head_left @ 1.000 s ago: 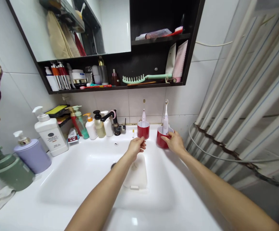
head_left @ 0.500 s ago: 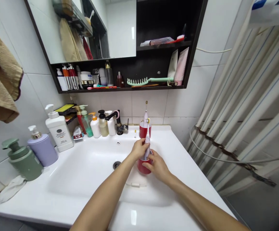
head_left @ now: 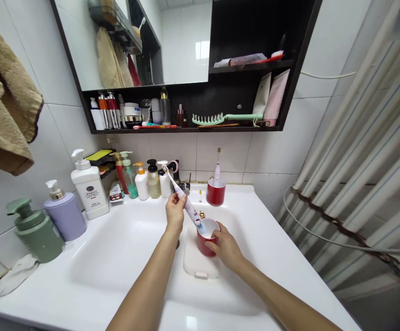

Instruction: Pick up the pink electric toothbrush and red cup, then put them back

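My left hand [head_left: 175, 212] is closed around the upper part of a white electric toothbrush [head_left: 193, 215] with a cartoon print on its handle. The brush tilts to the left, and its bottom end is at the mouth of a red cup [head_left: 205, 247], white inside. My right hand [head_left: 226, 247] grips that cup from the right, thumb in front and fingers at the rim. Beneath the cup, a flat white case [head_left: 193, 265] with a small latch lies in the sink [head_left: 117, 257].
Another red cup [head_left: 215, 196] holding a second electric toothbrush [head_left: 217, 174] stands behind the sink, right of the black faucet [head_left: 176, 174]. Pump bottles [head_left: 90, 191] line the left and back edges. Overhead hangs a dark shelf [head_left: 186, 130]; pipes [head_left: 338, 165] run at right.
The toothbrush has gone from nearly upright to leaning left, with my left hand moved left. More of the white case shows under the cup. The view has shifted slightly.
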`<action>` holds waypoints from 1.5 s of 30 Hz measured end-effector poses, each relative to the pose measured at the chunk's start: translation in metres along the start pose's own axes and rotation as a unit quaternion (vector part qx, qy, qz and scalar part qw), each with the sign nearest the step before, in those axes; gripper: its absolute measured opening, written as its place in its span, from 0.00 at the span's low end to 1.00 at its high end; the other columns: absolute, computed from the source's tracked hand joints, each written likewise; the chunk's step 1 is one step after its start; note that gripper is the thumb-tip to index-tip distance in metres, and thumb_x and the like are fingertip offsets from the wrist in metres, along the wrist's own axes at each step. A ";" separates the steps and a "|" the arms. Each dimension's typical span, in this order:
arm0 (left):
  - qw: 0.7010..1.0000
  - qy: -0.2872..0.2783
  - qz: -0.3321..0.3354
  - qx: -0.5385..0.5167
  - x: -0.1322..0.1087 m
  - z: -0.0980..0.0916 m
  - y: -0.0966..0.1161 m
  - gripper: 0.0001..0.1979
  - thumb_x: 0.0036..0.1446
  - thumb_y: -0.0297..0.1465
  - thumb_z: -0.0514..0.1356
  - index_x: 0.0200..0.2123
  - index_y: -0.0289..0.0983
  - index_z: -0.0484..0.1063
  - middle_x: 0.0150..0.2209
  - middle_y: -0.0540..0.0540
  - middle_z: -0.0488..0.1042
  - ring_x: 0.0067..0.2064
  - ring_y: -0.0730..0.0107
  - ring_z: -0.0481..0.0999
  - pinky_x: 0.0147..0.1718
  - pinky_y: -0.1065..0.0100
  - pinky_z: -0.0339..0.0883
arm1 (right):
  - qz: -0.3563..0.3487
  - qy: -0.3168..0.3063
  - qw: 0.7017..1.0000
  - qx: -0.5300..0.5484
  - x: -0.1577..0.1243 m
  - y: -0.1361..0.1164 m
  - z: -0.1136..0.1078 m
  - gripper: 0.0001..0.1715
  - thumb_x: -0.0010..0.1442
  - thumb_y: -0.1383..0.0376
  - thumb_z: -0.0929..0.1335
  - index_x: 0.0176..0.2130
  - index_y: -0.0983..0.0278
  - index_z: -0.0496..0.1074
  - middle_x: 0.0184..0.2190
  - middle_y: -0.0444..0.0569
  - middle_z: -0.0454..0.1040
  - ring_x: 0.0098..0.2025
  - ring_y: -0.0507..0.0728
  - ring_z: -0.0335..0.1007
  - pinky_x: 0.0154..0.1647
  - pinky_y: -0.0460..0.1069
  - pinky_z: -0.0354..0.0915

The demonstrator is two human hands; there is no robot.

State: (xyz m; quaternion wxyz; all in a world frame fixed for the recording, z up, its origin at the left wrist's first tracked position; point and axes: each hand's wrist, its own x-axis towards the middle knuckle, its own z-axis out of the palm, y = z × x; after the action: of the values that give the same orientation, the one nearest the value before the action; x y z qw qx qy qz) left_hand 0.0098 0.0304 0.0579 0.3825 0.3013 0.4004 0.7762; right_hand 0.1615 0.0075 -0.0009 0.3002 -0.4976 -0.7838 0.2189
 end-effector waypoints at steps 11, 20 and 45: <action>0.982 -0.106 -0.137 -0.075 -0.035 0.018 -0.004 0.11 0.36 0.34 0.58 0.23 0.33 0.62 0.19 0.53 0.61 0.21 0.82 0.61 0.23 0.75 0.59 | 0.006 -0.052 0.979 0.198 -0.017 -0.044 -0.034 0.19 0.49 0.63 0.58 0.43 0.62 0.54 0.27 0.44 0.64 0.26 0.50 0.61 0.27 0.46 0.58; 0.980 0.007 -0.182 -0.086 -0.013 0.002 -0.014 0.02 0.44 0.25 0.53 0.23 0.31 0.64 0.19 0.49 0.67 0.23 0.78 0.69 0.27 0.74 0.62 | 0.078 -0.163 0.948 0.263 -0.025 -0.028 -0.017 0.10 0.50 0.60 0.57 0.32 0.65 0.56 0.19 0.40 0.56 0.17 0.45 0.53 0.18 0.43 0.53; 0.976 0.059 -0.182 -0.102 -0.005 0.000 -0.022 0.02 0.44 0.23 0.52 0.22 0.31 0.62 0.18 0.50 0.66 0.20 0.79 0.67 0.23 0.75 0.61 | 0.109 -0.186 0.949 0.230 -0.028 -0.035 -0.020 0.10 0.51 0.61 0.55 0.31 0.64 0.56 0.19 0.39 0.56 0.15 0.44 0.52 0.15 0.41 0.52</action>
State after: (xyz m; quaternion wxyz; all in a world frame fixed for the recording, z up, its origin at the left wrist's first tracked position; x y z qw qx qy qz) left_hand 0.0203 0.0344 0.0383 0.5219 0.1365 0.3889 0.7469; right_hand 0.1621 -0.0314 0.0289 0.2297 -0.4474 -0.6952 0.5135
